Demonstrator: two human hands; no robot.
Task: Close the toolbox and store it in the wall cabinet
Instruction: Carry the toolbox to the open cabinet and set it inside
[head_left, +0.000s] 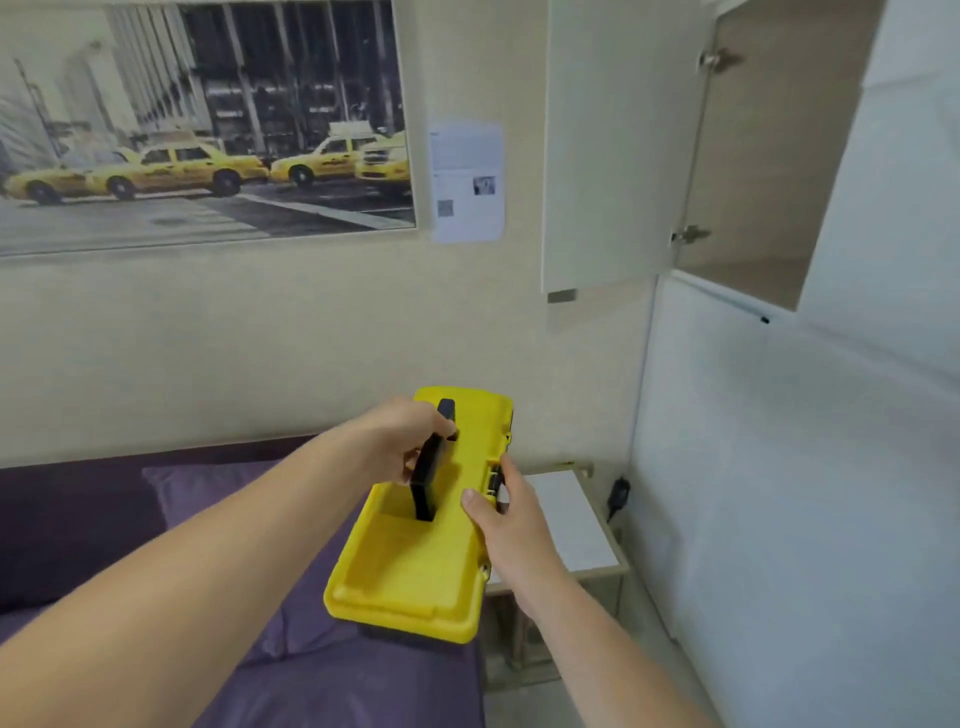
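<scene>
Standing over a purple bed (332, 675) by a cream wall, I face a framed taxi picture (202, 124) and the open white wall cabinet (748, 171) up to my right. The yellow plastic toolbox (415, 561), lid down, hangs in the air above the bedding. My left hand (402, 441) curls tight around its black handle (428, 478). My right hand (506, 519) presses fingers against the latch side.
</scene>
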